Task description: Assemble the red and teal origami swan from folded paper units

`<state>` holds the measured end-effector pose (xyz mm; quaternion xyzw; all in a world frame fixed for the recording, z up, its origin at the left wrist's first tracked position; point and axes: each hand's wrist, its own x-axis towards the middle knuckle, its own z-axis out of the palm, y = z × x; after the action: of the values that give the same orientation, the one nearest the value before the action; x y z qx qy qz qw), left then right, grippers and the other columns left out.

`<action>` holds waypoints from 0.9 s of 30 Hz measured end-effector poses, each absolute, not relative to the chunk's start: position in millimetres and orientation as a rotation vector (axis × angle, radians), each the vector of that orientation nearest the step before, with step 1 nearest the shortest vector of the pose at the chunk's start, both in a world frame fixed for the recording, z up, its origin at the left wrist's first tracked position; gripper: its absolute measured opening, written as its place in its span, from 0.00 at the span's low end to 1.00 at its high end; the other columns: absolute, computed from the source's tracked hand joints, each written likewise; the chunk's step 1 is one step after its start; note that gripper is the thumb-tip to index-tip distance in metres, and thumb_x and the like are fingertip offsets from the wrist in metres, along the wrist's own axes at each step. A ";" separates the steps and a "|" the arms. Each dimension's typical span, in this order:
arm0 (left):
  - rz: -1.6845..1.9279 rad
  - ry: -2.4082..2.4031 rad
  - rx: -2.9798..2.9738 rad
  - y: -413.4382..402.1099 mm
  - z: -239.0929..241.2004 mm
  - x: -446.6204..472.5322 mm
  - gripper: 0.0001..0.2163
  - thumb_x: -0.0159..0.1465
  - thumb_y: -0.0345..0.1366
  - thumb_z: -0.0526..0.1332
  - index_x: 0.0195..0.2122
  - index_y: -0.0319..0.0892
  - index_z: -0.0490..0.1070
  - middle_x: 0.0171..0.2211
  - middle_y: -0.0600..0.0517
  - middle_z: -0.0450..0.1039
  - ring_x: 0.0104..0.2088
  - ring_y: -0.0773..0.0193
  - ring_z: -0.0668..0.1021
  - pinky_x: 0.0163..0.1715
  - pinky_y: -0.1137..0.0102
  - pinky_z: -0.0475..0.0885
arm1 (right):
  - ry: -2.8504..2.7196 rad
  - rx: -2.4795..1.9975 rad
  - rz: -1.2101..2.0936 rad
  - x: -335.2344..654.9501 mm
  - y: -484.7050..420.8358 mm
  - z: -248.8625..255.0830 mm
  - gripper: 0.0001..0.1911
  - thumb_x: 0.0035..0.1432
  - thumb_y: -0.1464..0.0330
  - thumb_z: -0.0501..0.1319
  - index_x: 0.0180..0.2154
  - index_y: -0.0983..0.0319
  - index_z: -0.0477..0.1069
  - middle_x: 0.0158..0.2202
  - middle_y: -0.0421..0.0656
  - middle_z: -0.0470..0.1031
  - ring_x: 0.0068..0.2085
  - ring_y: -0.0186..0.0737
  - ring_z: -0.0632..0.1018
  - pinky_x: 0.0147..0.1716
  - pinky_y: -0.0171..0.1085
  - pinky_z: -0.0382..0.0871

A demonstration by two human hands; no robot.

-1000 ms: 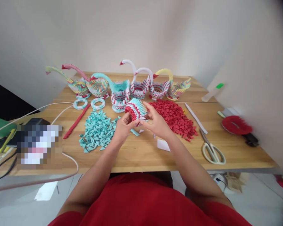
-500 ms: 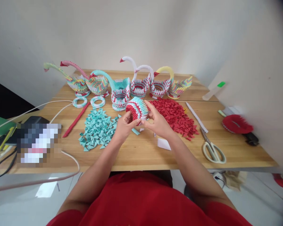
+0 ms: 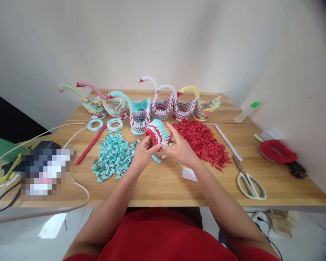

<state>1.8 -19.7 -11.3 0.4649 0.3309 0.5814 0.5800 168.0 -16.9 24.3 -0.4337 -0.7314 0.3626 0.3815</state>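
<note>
Between my hands, above the middle of the table, is a round folded-paper bowl (image 3: 158, 132) in red, white and turquoise, tilted on its side with its spiky rim to the right. My left hand (image 3: 146, 150) grips its red left and lower side. Fingers and thumb of my right hand (image 3: 180, 145) close on the rim from the right. A pile of turquoise folded-paper pieces (image 3: 115, 156) lies left of my hands, and a pile of red folded-paper pieces (image 3: 202, 141) to the right. Under the hands, a short turquoise paper strip (image 3: 156, 158) is partly hidden.
Several finished paper swans, including a turquoise swan (image 3: 140, 114), stand along the back. Two paper rings (image 3: 115, 125) and a red strip (image 3: 90, 145) lie left. At right are a white strip (image 3: 228, 142), scissors (image 3: 248, 181) and a red spiky ring (image 3: 277, 150). Cables (image 3: 83, 195) cross the left side.
The whole scene sits slightly lower in view as the head has tilted. Both hands still hold the bowl, which has turned only slightly.
</note>
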 end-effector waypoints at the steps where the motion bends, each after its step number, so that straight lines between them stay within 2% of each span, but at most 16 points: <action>1: 1.355 0.775 1.086 -19.3 -11.6 1.8 0.18 0.51 0.38 0.73 0.41 0.40 0.74 0.38 0.50 0.78 0.41 0.59 0.77 0.44 0.68 0.71 | -1.863 -1.104 0.928 168.1 -16.4 23.0 0.44 0.56 0.69 0.63 0.69 0.55 0.44 0.51 0.47 0.75 0.47 0.46 0.79 0.50 0.48 0.73; 8: 1.343 0.798 1.096 -18.7 -12.6 2.0 0.16 0.50 0.40 0.73 0.37 0.40 0.74 0.37 0.50 0.78 0.41 0.58 0.77 0.43 0.68 0.70 | -1.856 -1.092 0.947 169.3 -14.5 16.7 0.44 0.56 0.69 0.62 0.69 0.55 0.43 0.54 0.48 0.73 0.49 0.45 0.78 0.52 0.47 0.72; 18: 1.344 0.781 1.090 -18.3 -11.8 0.6 0.19 0.51 0.40 0.72 0.43 0.40 0.74 0.40 0.49 0.78 0.42 0.58 0.77 0.46 0.67 0.70 | -1.860 -1.146 0.942 168.6 -15.4 20.0 0.45 0.56 0.68 0.62 0.70 0.58 0.43 0.43 0.45 0.78 0.42 0.44 0.79 0.49 0.47 0.72; 23: 1.349 0.784 1.094 -17.7 -12.3 0.7 0.18 0.52 0.40 0.72 0.42 0.40 0.74 0.39 0.50 0.77 0.41 0.59 0.76 0.45 0.67 0.69 | -1.832 -1.122 0.963 167.1 -14.8 17.5 0.44 0.57 0.67 0.62 0.69 0.58 0.44 0.46 0.46 0.77 0.45 0.45 0.79 0.50 0.48 0.72; 27: 1.349 0.804 1.085 -17.8 -12.4 0.0 0.18 0.51 0.40 0.73 0.41 0.40 0.74 0.38 0.50 0.77 0.41 0.58 0.76 0.45 0.67 0.69 | -1.788 -1.121 0.987 167.6 -14.1 13.3 0.44 0.57 0.66 0.64 0.69 0.57 0.44 0.44 0.45 0.77 0.44 0.45 0.79 0.48 0.48 0.73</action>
<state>0.0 -17.8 -12.4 0.4639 0.3436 0.5768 0.5780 167.6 -14.1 13.3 -0.4419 -0.7053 0.3892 0.3948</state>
